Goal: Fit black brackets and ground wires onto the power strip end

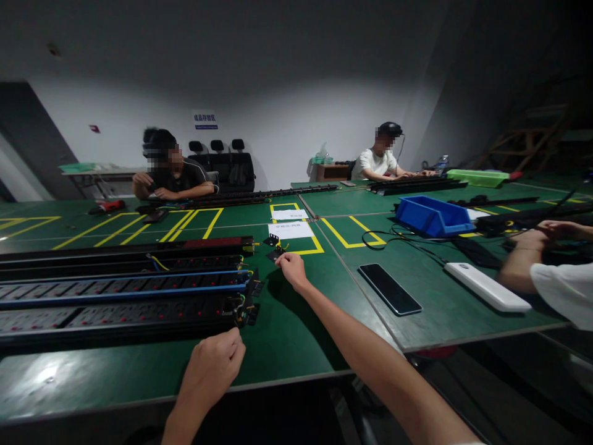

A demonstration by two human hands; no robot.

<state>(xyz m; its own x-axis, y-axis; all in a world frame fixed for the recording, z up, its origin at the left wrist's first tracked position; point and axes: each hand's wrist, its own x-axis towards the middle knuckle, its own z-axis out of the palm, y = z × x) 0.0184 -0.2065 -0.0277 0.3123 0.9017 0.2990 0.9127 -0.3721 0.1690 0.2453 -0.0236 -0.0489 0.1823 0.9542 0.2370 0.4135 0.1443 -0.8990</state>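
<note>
The right hand (293,269) pinched a black bracket (274,254) well in from the tabletop's (287,349) near edge. The left hand (215,358), fingers curled together, was over that edge, beside the ends of the black strips (178,308).

My table (273,349): green, yellow tape lines (333,233)
Black strips (120,315): my left
Paper sheets (291,231): ahead of me
Phone (390,289), white power bank (486,287), blue bin (419,219): my right
</note>
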